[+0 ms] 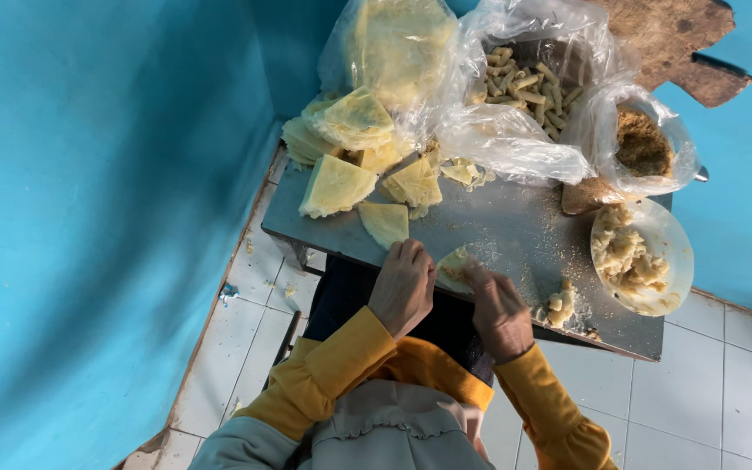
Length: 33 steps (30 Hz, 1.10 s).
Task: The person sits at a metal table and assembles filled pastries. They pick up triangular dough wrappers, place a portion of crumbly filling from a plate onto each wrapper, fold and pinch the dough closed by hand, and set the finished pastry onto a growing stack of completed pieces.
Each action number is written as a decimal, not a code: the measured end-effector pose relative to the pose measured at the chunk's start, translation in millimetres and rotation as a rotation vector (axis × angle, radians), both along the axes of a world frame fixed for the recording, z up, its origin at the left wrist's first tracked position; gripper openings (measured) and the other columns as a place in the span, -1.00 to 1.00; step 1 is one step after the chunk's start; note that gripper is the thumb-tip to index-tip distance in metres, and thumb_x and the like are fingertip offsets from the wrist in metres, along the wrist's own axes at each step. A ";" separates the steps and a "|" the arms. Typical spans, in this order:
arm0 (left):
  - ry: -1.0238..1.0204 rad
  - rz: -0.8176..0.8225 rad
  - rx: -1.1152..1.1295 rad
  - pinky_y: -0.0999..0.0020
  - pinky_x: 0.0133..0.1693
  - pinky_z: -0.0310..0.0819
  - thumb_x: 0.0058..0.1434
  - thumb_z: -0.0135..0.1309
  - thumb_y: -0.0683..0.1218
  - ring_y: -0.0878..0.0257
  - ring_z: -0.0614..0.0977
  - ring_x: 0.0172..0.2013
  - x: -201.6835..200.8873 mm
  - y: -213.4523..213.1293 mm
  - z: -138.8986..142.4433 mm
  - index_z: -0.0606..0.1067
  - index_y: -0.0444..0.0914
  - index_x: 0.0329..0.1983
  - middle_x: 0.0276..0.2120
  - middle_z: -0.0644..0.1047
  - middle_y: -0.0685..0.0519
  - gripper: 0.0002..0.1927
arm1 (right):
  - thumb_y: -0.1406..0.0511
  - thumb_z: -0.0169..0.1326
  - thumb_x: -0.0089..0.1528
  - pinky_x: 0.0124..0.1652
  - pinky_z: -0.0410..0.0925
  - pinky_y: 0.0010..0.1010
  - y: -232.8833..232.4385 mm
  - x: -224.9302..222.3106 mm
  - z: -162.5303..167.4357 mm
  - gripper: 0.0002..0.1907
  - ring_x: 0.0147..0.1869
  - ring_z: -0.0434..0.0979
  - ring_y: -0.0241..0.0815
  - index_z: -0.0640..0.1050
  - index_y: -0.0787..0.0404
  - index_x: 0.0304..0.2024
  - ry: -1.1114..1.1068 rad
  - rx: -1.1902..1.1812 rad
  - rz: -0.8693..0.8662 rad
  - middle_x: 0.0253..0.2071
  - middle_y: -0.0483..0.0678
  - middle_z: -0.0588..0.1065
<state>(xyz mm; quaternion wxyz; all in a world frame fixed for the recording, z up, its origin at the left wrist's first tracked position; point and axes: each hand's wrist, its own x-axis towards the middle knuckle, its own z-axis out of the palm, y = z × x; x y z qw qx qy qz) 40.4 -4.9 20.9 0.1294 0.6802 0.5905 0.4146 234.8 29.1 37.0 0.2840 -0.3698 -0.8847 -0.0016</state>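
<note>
Blue walls (106,200) close in on the left and behind, and a white tiled floor (715,383) runs below. A grey metal surface (506,231) stands in the corner between them, dusted with crumbs.

At its back lie three clear bags: one (393,43) with pale yellow sheets, one (528,83) with short rolled sticks, and a smaller one (646,144) with brown crumbs. A worn wooden board (672,39) shows behind them.

In front of the sheet bag sits a heap of folded yellow wrappers (345,144), with single wedges spread loose toward the near edge. At the right end a white bowl (668,235) holds lumpy pale filling (624,252). A small lump (560,303) of the same filling lies on the surface just beside the bowl.

The person wears yellow sleeves (341,365). Both hands rest at the near edge, close together. Between them is one wrapper (454,265), lying on the surface. The left hand (404,287) lies knuckles up, its fingers curled down together at the wrapper's left side. The right hand (498,309) has its fingers drawn together and pressed on the wrapper's right side, pinching it.
</note>
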 end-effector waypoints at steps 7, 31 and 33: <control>-0.089 -0.054 -0.008 0.10 -0.07 0.44 0.26 0.12 -0.24 -0.08 0.51 -0.13 7.9 -2.3 -1.6 0.40 -0.35 -0.21 -0.22 0.47 -0.15 -0.86 | 0.55 0.08 0.25 -0.25 0.53 -0.25 2.1 1.9 7.9 -0.46 -0.22 0.60 -0.04 0.32 0.29 0.28 0.063 -0.246 -0.124 -0.30 0.02 0.51; 0.380 -0.372 0.310 0.32 -0.01 0.51 0.21 0.13 -0.14 0.12 0.53 -0.08 -8.8 28.8 -27.8 0.51 -0.30 -0.09 -0.17 0.50 0.00 -0.77 | 0.43 0.16 0.20 -0.20 0.57 -0.25 3.8 -3.4 32.8 -0.30 -0.08 0.68 0.05 0.17 0.25 0.33 0.035 -0.446 0.098 -0.06 0.18 0.61; 0.391 -0.332 0.283 0.31 -0.02 0.52 0.23 0.13 -0.16 0.12 0.53 -0.12 -5.4 31.2 -24.0 0.51 -0.32 -0.07 -0.19 0.50 -0.01 -0.77 | 0.43 0.14 0.24 -0.26 0.56 -0.27 10.7 -4.5 28.2 -0.33 -0.14 0.69 0.02 0.18 0.22 0.35 -0.046 -0.364 0.096 -0.08 0.14 0.64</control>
